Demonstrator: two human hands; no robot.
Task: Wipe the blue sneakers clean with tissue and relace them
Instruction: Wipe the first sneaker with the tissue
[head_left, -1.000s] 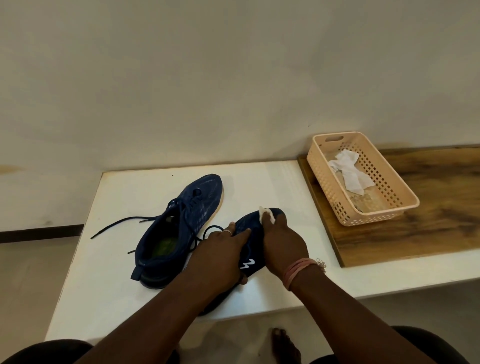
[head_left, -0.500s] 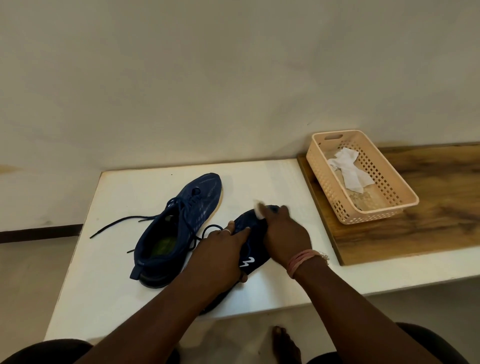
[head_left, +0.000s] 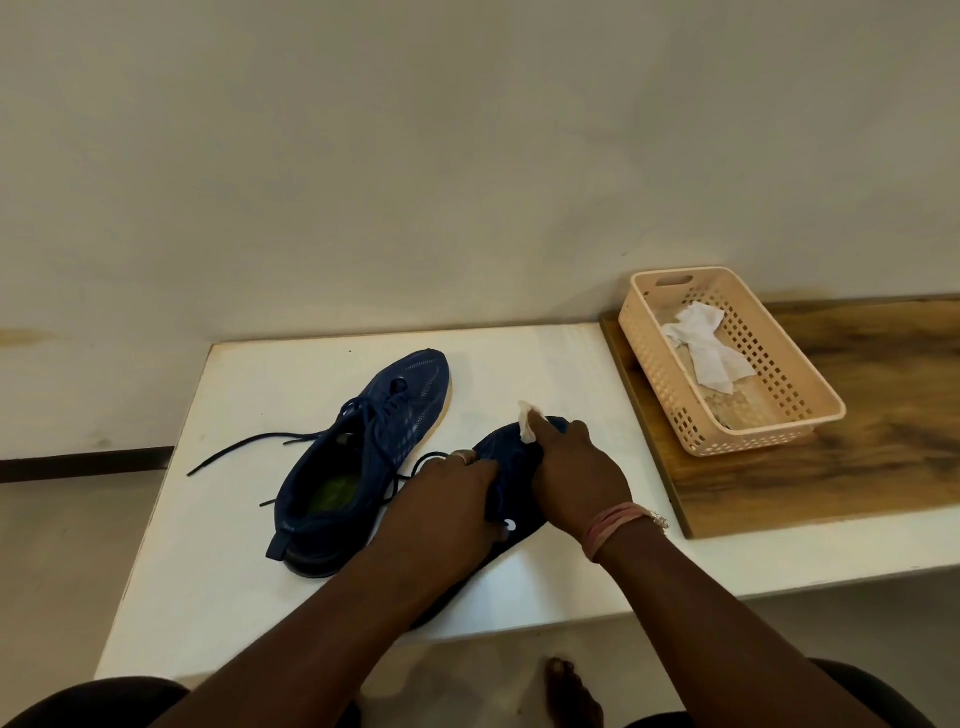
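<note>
Two blue sneakers lie on the white table (head_left: 249, 571). The left sneaker (head_left: 374, 447) rests upright with its dark laces loose and trailing to the left. The right sneaker (head_left: 511, 457) is mostly hidden under my hands; its toe and a white side logo show. My left hand (head_left: 447, 504) grips this sneaker from above, a ring on one finger. My right hand (head_left: 576, 478) pinches a small white tissue (head_left: 527, 428) and presses it on the sneaker's toe.
A peach plastic basket (head_left: 670, 374) stands on a wooden board (head_left: 857, 467) at the right, with crumpled white tissues (head_left: 706, 348) inside. The wall is close behind the table. A bare foot (head_left: 571, 691) shows on the floor below the table's front edge.
My right hand has slid the tissue a little back and forth over the sneaker's toe. My left hand and the other sneaker stay put.
</note>
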